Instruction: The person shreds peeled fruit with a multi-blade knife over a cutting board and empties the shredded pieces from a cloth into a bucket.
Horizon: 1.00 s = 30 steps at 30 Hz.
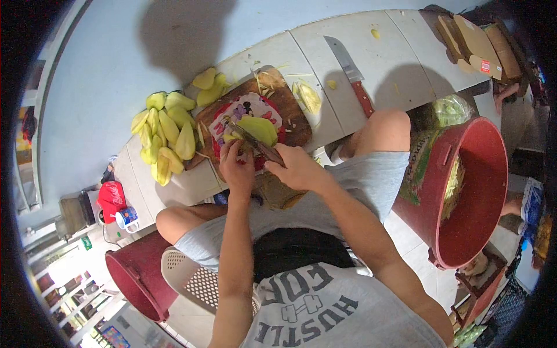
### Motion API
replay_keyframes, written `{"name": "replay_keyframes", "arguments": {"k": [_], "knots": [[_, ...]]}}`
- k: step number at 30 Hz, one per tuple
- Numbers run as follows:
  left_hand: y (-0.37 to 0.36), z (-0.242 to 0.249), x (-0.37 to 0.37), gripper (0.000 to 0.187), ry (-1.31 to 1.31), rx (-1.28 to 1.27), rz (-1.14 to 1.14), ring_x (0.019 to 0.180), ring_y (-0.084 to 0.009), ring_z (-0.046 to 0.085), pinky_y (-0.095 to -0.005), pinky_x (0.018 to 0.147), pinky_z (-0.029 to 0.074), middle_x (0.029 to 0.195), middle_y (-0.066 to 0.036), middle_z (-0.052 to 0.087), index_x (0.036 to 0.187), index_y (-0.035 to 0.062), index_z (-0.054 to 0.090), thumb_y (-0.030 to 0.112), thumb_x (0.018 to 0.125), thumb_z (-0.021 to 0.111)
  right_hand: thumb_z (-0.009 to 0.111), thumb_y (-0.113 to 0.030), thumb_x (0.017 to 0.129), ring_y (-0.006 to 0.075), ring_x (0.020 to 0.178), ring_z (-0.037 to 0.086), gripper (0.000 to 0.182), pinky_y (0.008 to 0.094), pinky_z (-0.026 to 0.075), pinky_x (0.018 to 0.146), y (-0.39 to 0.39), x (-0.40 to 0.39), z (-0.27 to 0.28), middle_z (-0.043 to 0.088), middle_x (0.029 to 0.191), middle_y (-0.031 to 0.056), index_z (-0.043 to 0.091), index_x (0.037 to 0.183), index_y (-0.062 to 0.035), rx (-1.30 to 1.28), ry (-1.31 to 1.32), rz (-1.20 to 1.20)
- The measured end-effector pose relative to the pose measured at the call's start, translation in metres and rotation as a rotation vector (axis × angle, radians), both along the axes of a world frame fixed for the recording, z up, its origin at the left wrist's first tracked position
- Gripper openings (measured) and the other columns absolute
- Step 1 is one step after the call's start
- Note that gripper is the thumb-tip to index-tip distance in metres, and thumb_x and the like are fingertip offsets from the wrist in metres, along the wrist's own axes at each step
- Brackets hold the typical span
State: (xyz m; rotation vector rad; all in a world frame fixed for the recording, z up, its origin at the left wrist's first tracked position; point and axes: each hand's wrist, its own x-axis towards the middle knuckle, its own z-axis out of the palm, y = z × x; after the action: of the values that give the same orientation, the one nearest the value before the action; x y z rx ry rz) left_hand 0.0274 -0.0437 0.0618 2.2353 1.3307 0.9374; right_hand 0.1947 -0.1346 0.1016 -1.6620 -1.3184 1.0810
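Observation:
My right hand (pixel 299 168) is closed around the handle of a knife (pixel 264 152), whose blade lies against a pale green peeled papaya (pixel 259 130). Close by, my left hand (pixel 237 163) has its fingers bent onto the papaya's near left end, partly hidden by the blade. Under the papaya is a red-edged patterned cloth (pixel 271 110), spread on a wooden cutting board (pixel 296 124). Thin pale shreds are scattered on the board. A cut papaya piece (pixel 309 97) lies at the board's right edge.
Several peeled papayas (pixel 168 127) are heaped left of the board. A large knife (pixel 351 75) lies on the tiled counter (pixel 307 43). A red bin (pixel 473 194) with shreds stands at right, another red bin (pixel 136 275) at lower left. A mug (pixel 126 219) sits at left.

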Motion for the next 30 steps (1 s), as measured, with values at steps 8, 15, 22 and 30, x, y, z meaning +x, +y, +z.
{"name": "replay_keyframes", "arguments": {"k": [8,15,22,30], "knots": [[0.009,0.004,0.001,0.036,0.03,-0.015,0.007,0.096,-0.036,0.066,-0.0408,0.085,0.053,0.103,-0.017,0.067,0.105,0.0005,0.067,0.002,0.07,0.076,0.065,-0.031,0.094,0.0286,0.068,0.062,0.037,0.0411,0.048,0.066,-0.008,0.034,0.013,0.062,0.077,0.0201,0.059,0.102,0.0048,0.085,-0.02,-0.237],[0.001,0.01,0.031,0.039,-0.05,-0.012,-0.072,0.092,-0.0319,0.067,-0.0376,0.081,0.055,0.103,-0.015,0.068,0.104,0.0019,0.067,0.009,0.069,0.081,0.064,-0.029,0.092,0.0507,0.091,0.062,0.034,0.052,0.048,0.077,-0.009,0.043,0.029,0.063,0.09,0.0307,0.054,0.095,0.0041,0.035,0.092,-0.351],[0.009,0.018,0.036,0.06,0.126,0.232,-0.117,0.118,-0.0362,0.056,-0.05,0.103,0.041,0.124,-0.014,0.062,0.121,0.0109,0.064,0.026,0.068,0.086,0.065,-0.027,0.094,0.0185,0.067,0.053,0.034,0.0377,0.046,0.063,-0.013,0.046,0.027,0.057,0.072,0.0138,0.058,0.098,0.0062,0.033,0.035,-0.376],[0.028,-0.011,0.046,0.069,0.326,0.152,-0.186,0.13,-0.0364,0.043,-0.0539,0.107,0.032,0.128,-0.011,0.056,0.124,0.0227,0.066,0.049,0.063,0.085,0.064,-0.026,0.092,0.0509,0.095,0.062,0.034,0.0512,0.049,0.082,-0.01,0.046,0.029,0.065,0.093,0.031,0.056,0.102,0.0058,0.006,0.078,-0.385]]}}
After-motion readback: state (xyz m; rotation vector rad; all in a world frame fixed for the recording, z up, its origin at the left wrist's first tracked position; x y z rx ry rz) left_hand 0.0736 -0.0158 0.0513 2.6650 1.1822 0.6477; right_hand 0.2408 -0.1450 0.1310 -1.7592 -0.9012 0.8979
